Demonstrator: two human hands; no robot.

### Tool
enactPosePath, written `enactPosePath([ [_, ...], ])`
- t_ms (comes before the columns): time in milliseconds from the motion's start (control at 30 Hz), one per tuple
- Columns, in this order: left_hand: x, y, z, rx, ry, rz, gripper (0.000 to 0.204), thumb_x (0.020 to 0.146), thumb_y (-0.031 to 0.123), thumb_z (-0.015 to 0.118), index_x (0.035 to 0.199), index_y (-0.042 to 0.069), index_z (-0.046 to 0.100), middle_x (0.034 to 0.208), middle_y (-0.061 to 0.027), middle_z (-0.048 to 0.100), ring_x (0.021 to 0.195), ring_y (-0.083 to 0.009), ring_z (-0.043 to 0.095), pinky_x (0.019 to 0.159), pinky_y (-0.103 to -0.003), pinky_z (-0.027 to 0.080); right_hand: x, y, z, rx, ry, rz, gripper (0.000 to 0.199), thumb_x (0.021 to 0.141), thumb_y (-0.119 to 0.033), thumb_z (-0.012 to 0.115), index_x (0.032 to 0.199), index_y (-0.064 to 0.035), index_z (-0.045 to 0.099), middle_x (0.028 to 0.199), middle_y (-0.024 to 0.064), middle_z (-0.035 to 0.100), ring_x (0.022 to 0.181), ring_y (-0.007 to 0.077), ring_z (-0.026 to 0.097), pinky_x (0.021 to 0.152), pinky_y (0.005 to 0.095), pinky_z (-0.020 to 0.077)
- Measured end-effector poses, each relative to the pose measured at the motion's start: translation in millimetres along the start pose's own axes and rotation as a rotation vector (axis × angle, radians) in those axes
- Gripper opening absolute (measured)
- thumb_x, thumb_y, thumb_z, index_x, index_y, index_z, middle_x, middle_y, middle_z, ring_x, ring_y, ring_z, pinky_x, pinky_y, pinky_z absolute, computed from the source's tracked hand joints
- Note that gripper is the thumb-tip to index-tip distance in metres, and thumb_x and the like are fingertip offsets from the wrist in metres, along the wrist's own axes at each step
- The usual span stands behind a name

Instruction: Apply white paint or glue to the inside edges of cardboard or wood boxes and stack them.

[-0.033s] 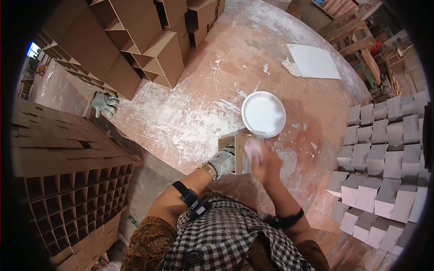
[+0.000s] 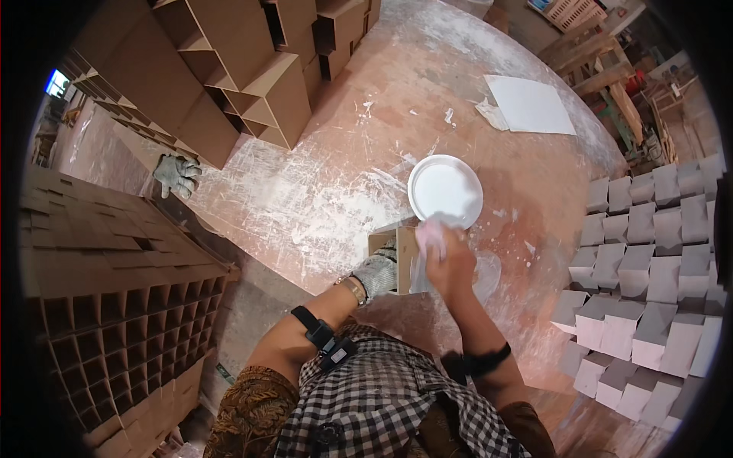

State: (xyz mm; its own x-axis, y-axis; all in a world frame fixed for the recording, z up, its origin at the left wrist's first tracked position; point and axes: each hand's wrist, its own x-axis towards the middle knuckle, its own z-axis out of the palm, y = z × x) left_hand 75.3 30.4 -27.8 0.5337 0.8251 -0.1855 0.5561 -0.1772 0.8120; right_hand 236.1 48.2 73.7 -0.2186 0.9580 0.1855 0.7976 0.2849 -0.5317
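Observation:
My left hand, in a grey knit glove, reaches into the open side of a small brown cardboard box and holds it up; its fingertips are hidden inside. Bare, my right hand is closed round a crumpled pink cloth-like wad, just right of the box and at the near rim of a round white tub. The tub looks white inside. A thin translucent sheet or smear shows below the wad, too blurred to tell.
The work surface is reddish and streaked white. Large brown box stacks stand far left, a loose glove below them. Cardboard with square cells is at left. Rows of whitish boxes fill the right; a white sheet lies far right.
My right hand with the pink wad has moved slightly away from me and to the right, over the tub's near rim. My left hand and the box stay put.

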Motion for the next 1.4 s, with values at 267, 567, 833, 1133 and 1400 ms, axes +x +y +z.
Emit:
enactPosePath([
  [267, -3.7, -26.4, 25.8, 0.272, 0.126, 0.113, 0.050, 0.086, 0.034, 0.057, 0.127, 0.007, 0.049, 0.126, -0.0143, 0.052, 0.117, -0.0284, 0.048, 0.104, -0.036, 0.034, -73.7, -22.3, -21.7, 0.119, -0.038, -0.142, 0.038, 0.078, -0.010, 0.055, 0.115, -0.0071, 0.058, 0.094, 0.0191, 0.061, 0.078, 0.0387, 0.062, 0.067, 0.0433, 0.0510],
  [567, 7.1, 53.6, -39.3, -0.077, -0.177, -0.146, 0.049, 0.095, 0.034, 0.042, 0.136, 0.008, 0.039, 0.131, -0.0124, 0.048, 0.120, -0.0222, 0.046, 0.105, -0.033, 0.034, 4.6, -19.2, -0.6, -0.011, 0.085, -0.050, 0.040, 0.074, -0.011, 0.059, 0.114, -0.0037, 0.057, 0.098, 0.0205, 0.062, 0.075, 0.0384, 0.064, 0.063, 0.0420, 0.0527],
  [833, 1.5, 38.2, -18.3, -0.239, 0.049, -0.073, 0.044, 0.092, 0.026, 0.048, 0.131, 0.005, 0.042, 0.126, -0.0139, 0.050, 0.119, -0.0242, 0.045, 0.105, -0.034, 0.032, -34.7, -17.5, -16.5, 0.111, -0.042, -0.133, 0.035, 0.077, -0.010, 0.058, 0.111, -0.0052, 0.059, 0.099, 0.0196, 0.063, 0.077, 0.0398, 0.063, 0.070, 0.0416, 0.0527],
  [1133, 11.2, 4.5, 17.2, 0.097, 0.228, 0.033, 0.038, 0.096, 0.022, 0.042, 0.130, 0.005, 0.044, 0.125, -0.0134, 0.051, 0.117, -0.0223, 0.047, 0.102, -0.031, 0.035, -61.4, -12.9, -16.6, 0.167, 0.035, -0.249, 0.034, 0.074, -0.009, 0.060, 0.108, -0.0043, 0.060, 0.093, 0.0186, 0.062, 0.070, 0.0345, 0.063, 0.058, 0.0400, 0.0517],
  [1400, 37.4, -1.5, 20.3, -0.585, 0.183, -0.078, 0.042, 0.093, 0.024, 0.047, 0.130, 0.004, 0.045, 0.127, -0.0126, 0.050, 0.120, -0.0237, 0.045, 0.106, -0.033, 0.032, 28.1, -24.3, -5.3, 0.073, 0.081, -0.175, 0.034, 0.076, -0.011, 0.059, 0.110, -0.0051, 0.059, 0.099, 0.0173, 0.059, 0.075, 0.0362, 0.061, 0.060, 0.0405, 0.0512],
])
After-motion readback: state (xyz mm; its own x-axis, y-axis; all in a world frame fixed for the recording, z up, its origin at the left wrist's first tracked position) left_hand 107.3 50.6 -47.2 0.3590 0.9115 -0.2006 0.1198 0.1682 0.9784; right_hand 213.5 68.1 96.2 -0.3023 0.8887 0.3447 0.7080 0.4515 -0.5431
